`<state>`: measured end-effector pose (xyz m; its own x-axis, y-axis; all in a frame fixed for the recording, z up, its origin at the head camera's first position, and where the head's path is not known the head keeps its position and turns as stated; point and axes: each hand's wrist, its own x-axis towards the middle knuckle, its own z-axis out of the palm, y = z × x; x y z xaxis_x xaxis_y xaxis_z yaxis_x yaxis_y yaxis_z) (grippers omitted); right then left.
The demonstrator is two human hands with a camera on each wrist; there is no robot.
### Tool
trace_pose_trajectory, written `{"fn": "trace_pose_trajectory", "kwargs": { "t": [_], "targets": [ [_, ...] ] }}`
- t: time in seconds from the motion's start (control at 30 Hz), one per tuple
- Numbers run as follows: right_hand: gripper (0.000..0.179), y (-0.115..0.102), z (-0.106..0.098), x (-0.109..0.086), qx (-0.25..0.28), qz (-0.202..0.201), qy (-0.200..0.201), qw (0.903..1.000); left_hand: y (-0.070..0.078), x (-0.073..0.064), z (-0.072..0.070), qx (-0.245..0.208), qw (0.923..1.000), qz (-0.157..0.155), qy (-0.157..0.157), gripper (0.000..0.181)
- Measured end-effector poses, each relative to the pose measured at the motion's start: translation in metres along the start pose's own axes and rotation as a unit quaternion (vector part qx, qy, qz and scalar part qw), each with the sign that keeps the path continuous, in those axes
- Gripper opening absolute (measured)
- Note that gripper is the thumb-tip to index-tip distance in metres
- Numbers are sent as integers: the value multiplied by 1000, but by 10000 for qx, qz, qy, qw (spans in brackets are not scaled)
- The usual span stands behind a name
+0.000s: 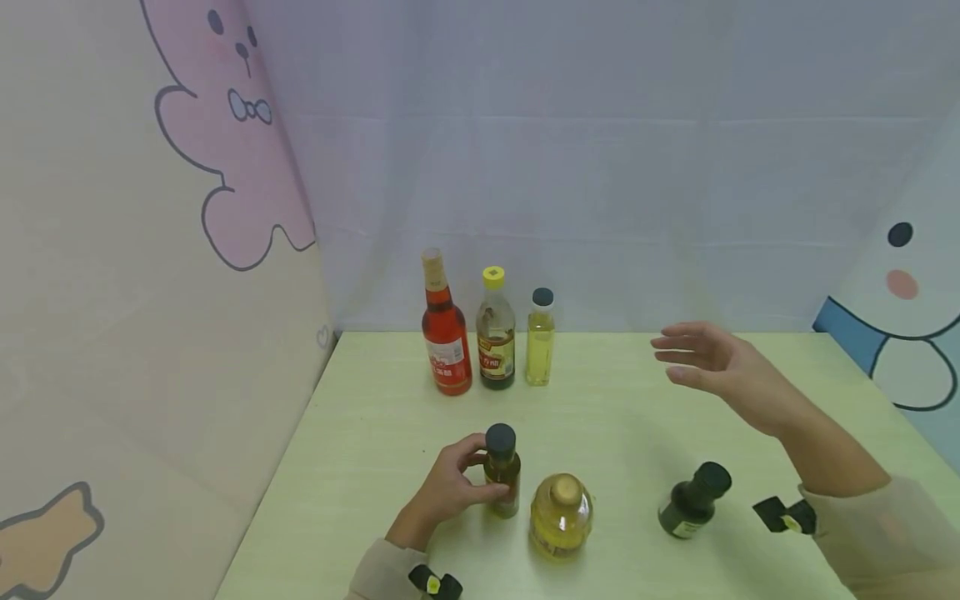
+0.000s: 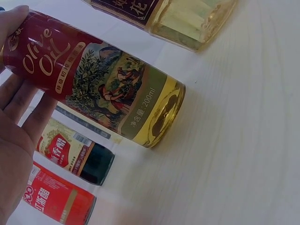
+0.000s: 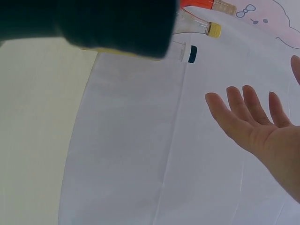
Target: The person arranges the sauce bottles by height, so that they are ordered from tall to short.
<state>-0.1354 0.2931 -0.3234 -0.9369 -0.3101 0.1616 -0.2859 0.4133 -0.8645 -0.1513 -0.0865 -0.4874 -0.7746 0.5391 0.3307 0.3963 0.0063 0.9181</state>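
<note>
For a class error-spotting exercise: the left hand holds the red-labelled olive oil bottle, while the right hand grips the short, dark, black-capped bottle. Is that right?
No: the right hand grips nothing; in the head view it hovers apart from the short, dark bottle. The left hand does hold the olive oil bottle.

Pale table (image 1: 337,467); backdrop (image 1: 600,167), probably cloth.

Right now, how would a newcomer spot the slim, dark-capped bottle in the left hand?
On the pale tabletop, look nearer than the rear row of red, brown and pale-yellow bottles. There the left hand grips the slim, cylindrical, dark-capped bottle. Its dark-red "Olive Oil" label sets it apart from the squat, clear, gold-capped bottle beside it.
</note>
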Motion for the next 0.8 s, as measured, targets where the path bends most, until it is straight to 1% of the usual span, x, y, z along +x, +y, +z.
{"fn": "trace_pose_trajectory", "kwargs": {
  "t": [0.2,0.4,0.5,0.63,0.8],
  "targets": [
    [42,9,0,-9,-69,-5,-43,10000,3,0,1,-3,10000,-50,19,48],
    [42,14,-3,-17,-159,15,-150,9998,1,0,0,28,9999,-112,18,49],
    [41,17,-4,-21,-191,-33,-248,9995,13,0,1,29,9998,-183,13,48],
    [40,21,-4,-26,30,-129,-425,9990,30,1,1,16,9997,-247,15,47],
    [41,30,-4,-31,436,-245,-802,9955,30,1,1,24,9998,-182,19,47]
  ]
}}
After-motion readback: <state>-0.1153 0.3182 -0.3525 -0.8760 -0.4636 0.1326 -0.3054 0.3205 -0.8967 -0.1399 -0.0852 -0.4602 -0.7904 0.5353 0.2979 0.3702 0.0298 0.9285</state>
